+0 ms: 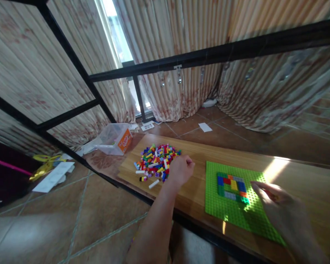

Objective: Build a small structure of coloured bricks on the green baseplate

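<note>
My left hand (182,168) is closed, fingers curled together, just above the right edge of a heap of small colourful toy bricks (156,159) on the wooden table. What it holds, if anything, is hidden. Over the right part of a green studded baseplate (213,205), my right hand (283,209) is closed with thumb and fingers drawn together. An orange-red patch shows between its fingers, but I cannot make out what it is. Left of that hand, a block of red, yellow, blue, green, grey and orange bricks (232,186) is on the baseplate.
A clear plastic box (112,139) with an orange label stands beyond the heap's left side. The wooden table (195,190) has a dark frame along its near edge. Dark metal bars (165,68) cross in front of the curtains. A white paper (205,127) lies on the tiled floor.
</note>
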A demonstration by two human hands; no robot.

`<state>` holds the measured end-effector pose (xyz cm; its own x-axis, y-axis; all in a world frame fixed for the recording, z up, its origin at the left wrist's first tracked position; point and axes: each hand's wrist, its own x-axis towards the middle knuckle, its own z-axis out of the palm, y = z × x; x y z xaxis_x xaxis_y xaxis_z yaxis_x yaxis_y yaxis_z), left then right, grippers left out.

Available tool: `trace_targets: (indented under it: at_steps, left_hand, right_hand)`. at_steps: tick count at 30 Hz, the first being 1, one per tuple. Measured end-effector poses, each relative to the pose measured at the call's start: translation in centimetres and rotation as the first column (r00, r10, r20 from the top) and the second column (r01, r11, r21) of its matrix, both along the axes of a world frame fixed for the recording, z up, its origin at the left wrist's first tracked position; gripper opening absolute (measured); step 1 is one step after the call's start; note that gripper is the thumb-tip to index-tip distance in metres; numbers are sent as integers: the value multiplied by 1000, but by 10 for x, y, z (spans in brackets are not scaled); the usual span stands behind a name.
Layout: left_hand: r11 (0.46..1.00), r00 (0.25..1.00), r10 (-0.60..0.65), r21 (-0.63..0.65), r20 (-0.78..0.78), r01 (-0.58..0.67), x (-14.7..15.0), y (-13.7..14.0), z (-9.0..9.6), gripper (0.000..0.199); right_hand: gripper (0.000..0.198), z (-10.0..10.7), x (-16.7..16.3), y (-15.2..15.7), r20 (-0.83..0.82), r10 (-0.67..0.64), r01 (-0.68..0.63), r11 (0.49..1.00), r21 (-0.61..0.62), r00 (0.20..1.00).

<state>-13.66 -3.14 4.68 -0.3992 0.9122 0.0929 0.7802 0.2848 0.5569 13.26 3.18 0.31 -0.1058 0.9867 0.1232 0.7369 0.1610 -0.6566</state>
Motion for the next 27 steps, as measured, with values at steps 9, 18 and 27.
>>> trace_targets:
  at_steps: [9,18,27]
  left_hand:
    - [909,978,147,-370,-148,-193,-80,-87,31,14]
    - [859,969,162,-458,-186,-231,-77,-101,-4,13]
    - [987,978,-59,-134,200,87,-25,-77,17,20]
  right_hand:
    - [40,-2,-13,-6,-132,99,-99,995,8,986]
    - [38,3,-25,-10,-232,119,-113,993,37,965]
    - [33,22,-18,-12,-216,57,-48,998,46,975]
